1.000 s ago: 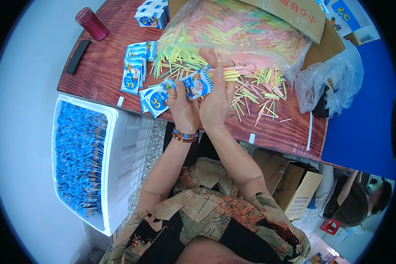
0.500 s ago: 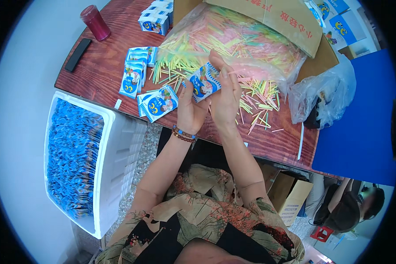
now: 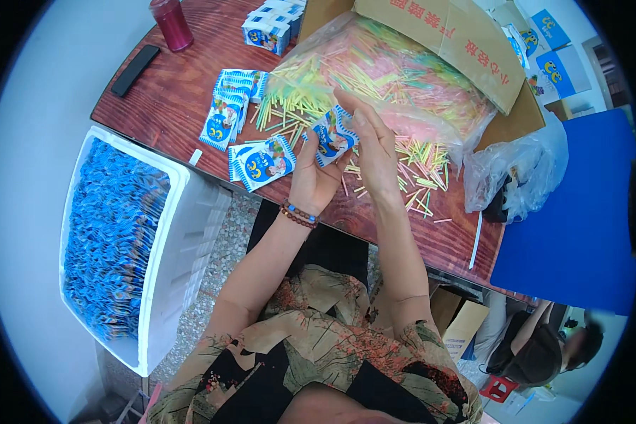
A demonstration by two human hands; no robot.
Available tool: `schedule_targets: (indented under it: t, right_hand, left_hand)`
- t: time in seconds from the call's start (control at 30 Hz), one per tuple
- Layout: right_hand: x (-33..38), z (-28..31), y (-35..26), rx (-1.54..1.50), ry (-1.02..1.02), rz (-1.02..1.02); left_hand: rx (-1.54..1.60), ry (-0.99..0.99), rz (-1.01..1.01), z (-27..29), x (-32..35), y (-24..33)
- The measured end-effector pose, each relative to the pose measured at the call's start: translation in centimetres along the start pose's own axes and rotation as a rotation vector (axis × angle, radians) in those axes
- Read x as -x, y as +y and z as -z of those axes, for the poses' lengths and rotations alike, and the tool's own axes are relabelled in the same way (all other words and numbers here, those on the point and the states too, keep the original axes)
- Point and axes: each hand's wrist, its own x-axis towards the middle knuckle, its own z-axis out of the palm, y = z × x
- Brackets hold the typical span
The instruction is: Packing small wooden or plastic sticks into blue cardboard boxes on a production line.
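Between both hands, over the table's near edge, is a small blue and white packet (image 3: pixel 332 136). My left hand (image 3: pixel 314 173) grips its lower left side, with beaded bracelets at the wrist. My right hand (image 3: pixel 376 152) is closed on its right side, fingertips at the upper corner. To the left, a few like packets (image 3: pixel 263 164) lie fanned on the table, and a stack of more packets (image 3: pixel 226 113) sits just behind them. Loose thin coloured sticks (image 3: pixel 424 166) are scattered beside and beyond my right hand.
A cardboard box (image 3: pixel 466 46) holds a clear bag of coloured sticks (image 3: pixel 396 63). At left stands a white foam bin (image 3: pixel 159 283) full of blue packets. A red jar (image 3: pixel 171 27), black bar (image 3: pixel 136 71), crumpled plastic bag (image 3: pixel 519 166) and blue board (image 3: pixel 569 226) surround the table. A person sits at lower right.
The view has shifted slightly, so the table and bin appear displaced. Both hands still hold the packet, which looks turned a little more upright.
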Motion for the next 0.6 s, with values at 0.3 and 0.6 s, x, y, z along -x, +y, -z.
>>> schedule_targets:
  t: [0.3, 0.6]
  right_hand:
    - [-3.2, 2.6, -1.5, 0.257, -0.304, -0.038]
    - [-4.0, 1.1, -2.5, 0.432, -0.439, -0.223]
  left_hand:
    - [-0.108, -0.008, -0.031, 0.8, 0.6, 2.6]
    - [-0.098, -0.067, -0.009, 0.9, 0.9, 4.5]
